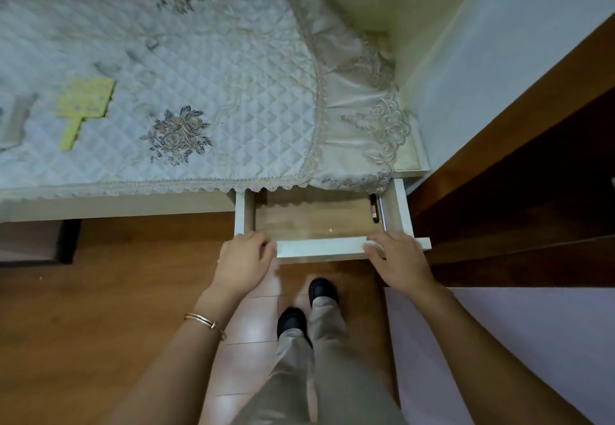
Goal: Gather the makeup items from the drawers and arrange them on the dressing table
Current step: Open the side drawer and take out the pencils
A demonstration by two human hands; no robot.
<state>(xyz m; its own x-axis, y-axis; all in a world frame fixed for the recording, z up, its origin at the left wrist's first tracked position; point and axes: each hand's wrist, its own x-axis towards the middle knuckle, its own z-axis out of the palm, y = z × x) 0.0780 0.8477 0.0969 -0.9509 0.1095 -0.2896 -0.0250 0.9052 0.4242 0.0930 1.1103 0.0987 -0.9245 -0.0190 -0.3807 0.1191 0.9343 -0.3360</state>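
"Since you have the feed up, what fills most of it?"

"From my seat, one wooden floor [133, 291], then one pale table [116, 203] under one quilted cloth [199, 75] with a lace edge. One pink mat [515, 341] lies at lower right."

"And the drawers?"

"I count one drawer [319, 246], standing open below the table's right end. Both hands are on its front panel. I see the left hand [244, 254] at the panel's left end, with its fingers [263, 241] curled over the top edge and gripping it. The right hand [397, 259] does the same at the right end, fingers [376, 244] hooked over the edge."

"Any makeup in there?"

"One item that I can make out: a slim dark stick [374, 208] with a reddish band. It lies along the drawer's right wall, just beside the metal rail [383, 214], well apart from both hands. What it is exactly I cannot tell."

"Anything on top?"

"One yellow paddle [85, 101] lies flat on the cloth at the left, blurred. One stitched rose [176, 135] sits to its right. Greyish shapes at the far left are too smeared to name."

"Smaller things?"

"Two black shoes [291, 321] on the floor between the arms, and one thin bracelet [204, 321] on the left wrist."
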